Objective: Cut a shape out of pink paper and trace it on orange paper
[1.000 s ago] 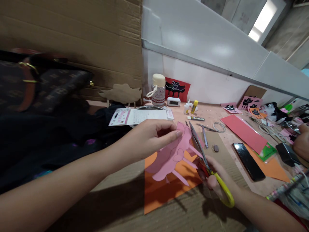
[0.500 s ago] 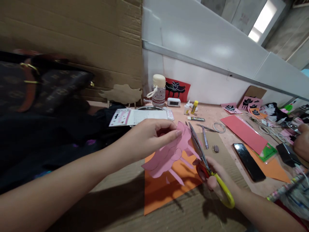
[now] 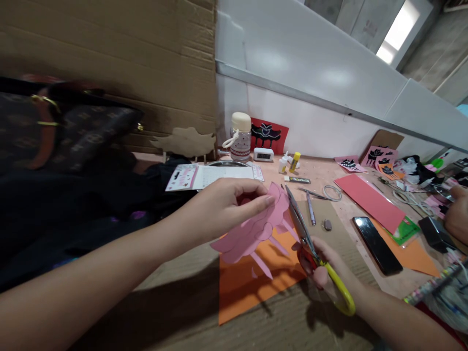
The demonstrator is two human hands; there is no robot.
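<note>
Between the thumb and fingers of my left hand [image 3: 237,202] is a pink paper cut-out [image 3: 248,239] with a wavy outline, drawn lines and several thin strips hanging from its lower edge. My right hand [image 3: 325,265] grips a pair of scissors [image 3: 300,222] with yellow and red handles. The blades point up and away, close beside the cut-out's right edge; whether they touch it I cannot tell. Below the cut-out an orange sheet [image 3: 241,297] lies on cardboard, with a small pink scrap on it.
Beyond the hands stand a bottle [image 3: 240,139], a small digital clock [image 3: 263,154] and a glue stick [image 3: 294,162]. To the right lie a pen [image 3: 310,208], a black phone [image 3: 377,245] and a red-pink sheet [image 3: 369,202]. Another person's hand [image 3: 457,214] shows at the right edge.
The pink cut-out has tilted slightly in my left hand, its lower end shifting a little left and up. The scissors stay almost where they were.
</note>
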